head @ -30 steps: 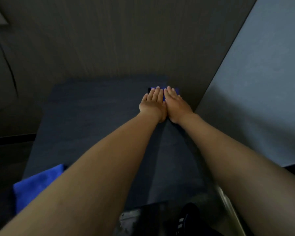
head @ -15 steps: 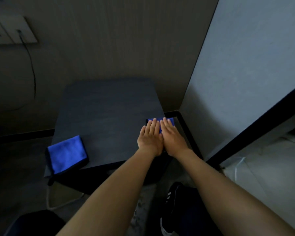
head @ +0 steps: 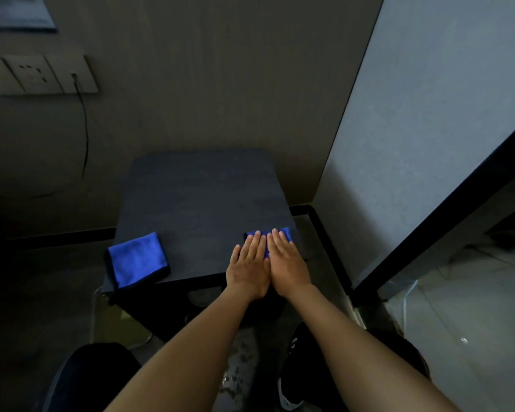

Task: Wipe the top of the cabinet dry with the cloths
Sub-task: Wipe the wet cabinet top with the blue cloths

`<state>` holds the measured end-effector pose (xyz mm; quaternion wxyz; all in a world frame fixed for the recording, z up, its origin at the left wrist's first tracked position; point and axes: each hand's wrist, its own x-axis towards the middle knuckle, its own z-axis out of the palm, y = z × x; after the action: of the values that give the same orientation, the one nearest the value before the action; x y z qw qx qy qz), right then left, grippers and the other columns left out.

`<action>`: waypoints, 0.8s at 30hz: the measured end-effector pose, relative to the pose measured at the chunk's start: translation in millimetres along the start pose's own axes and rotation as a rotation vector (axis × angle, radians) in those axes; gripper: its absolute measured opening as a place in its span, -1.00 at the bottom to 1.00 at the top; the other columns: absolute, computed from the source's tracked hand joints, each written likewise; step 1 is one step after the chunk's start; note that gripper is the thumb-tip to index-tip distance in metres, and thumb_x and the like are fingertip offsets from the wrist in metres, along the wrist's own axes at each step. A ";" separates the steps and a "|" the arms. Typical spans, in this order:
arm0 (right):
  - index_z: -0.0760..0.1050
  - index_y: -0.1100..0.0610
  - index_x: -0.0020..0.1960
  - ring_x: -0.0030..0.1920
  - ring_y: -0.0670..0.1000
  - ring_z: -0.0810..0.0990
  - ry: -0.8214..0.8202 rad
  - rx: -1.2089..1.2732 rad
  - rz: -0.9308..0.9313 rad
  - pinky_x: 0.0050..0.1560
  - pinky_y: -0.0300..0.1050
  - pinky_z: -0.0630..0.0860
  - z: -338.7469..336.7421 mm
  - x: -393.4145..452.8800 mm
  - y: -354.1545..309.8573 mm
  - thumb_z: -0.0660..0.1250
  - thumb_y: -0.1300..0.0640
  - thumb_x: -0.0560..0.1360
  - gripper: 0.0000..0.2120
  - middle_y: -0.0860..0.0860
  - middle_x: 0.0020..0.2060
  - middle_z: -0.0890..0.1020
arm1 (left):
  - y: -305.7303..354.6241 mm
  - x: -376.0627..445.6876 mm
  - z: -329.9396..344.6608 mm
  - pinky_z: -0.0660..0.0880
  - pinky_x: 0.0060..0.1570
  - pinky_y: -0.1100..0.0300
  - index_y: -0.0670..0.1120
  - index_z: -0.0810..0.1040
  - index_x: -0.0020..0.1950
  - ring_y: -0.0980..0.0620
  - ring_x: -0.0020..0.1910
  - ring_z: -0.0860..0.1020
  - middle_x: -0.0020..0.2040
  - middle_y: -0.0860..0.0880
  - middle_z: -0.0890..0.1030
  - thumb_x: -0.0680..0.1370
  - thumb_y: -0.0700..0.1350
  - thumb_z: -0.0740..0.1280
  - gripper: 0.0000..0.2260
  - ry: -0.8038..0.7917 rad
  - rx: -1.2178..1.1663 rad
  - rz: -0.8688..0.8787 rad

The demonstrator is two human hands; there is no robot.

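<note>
A dark cabinet top (head: 202, 197) stands in a room corner. My left hand (head: 247, 269) and my right hand (head: 286, 263) lie flat side by side, palms down, on a blue cloth (head: 284, 232) at the top's near right corner. Only the cloth's far edge shows past my fingertips. My wrists hang over the front edge. A second folded blue cloth (head: 137, 258) with a dark border rests untouched at the near left corner, partly overhanging it.
A wall runs behind the cabinet, and a pale panel (head: 428, 144) stands close on its right. A wall socket (head: 42, 74) with a hanging cable (head: 85, 129) is at upper left. My knee (head: 87, 379) and black shoe (head: 292, 373) are below.
Both hands have slid the cloth from the far right of the top back to its near right corner. The view has pulled back, showing the whole cabinet.
</note>
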<state>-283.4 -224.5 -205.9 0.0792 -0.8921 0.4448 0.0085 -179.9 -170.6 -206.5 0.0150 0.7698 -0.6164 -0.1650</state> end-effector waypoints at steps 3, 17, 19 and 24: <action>-0.18 0.14 0.60 0.59 0.07 -0.19 0.000 0.009 0.000 0.59 0.05 -0.11 5.5 2.0 -23.6 0.13 0.05 0.67 -0.34 0.10 0.60 -0.14 | -21.1 -9.9 -2.1 -0.17 0.55 -0.07 -0.03 -0.31 0.59 0.03 0.55 -0.33 0.59 0.01 -0.32 0.69 0.05 -0.13 -0.46 0.018 0.018 -0.005; -0.17 0.17 0.61 0.59 0.04 -0.18 -0.044 0.045 -0.020 0.58 0.00 -0.15 -1.3 73.7 -34.5 -0.03 0.05 0.70 -0.43 0.09 0.61 -0.13 | -56.6 45.7 -23.0 -0.18 0.55 -0.03 -0.03 -0.28 0.60 0.06 0.57 -0.28 0.60 0.03 -0.28 0.69 0.04 -0.17 -0.49 0.005 -0.007 -0.066; -0.17 0.16 0.61 0.60 0.04 -0.18 -0.043 0.026 -0.020 0.58 0.00 -0.15 -2.0 93.6 -31.8 -0.01 0.05 0.69 -0.43 0.09 0.61 -0.13 | -61.5 65.1 -29.3 -0.18 0.55 -0.03 -0.03 -0.27 0.60 0.05 0.57 -0.27 0.60 0.02 -0.27 0.69 0.03 -0.16 -0.49 0.007 -0.002 -0.075; -0.15 0.17 0.61 0.60 0.05 -0.16 0.016 0.028 -0.010 0.59 0.00 -0.13 -1.5 152.2 -33.5 0.00 0.06 0.69 -0.42 0.11 0.61 -0.10 | -84.6 118.2 -50.3 -0.20 0.55 -0.03 -0.04 -0.27 0.60 0.04 0.57 -0.26 0.60 0.02 -0.27 0.69 0.04 -0.17 -0.48 -0.006 0.035 -0.070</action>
<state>-164.9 -325.5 -213.0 0.0881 -0.8932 0.4409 -0.0053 -64.3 -272.1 -206.0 -0.0060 0.7906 -0.5919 -0.1568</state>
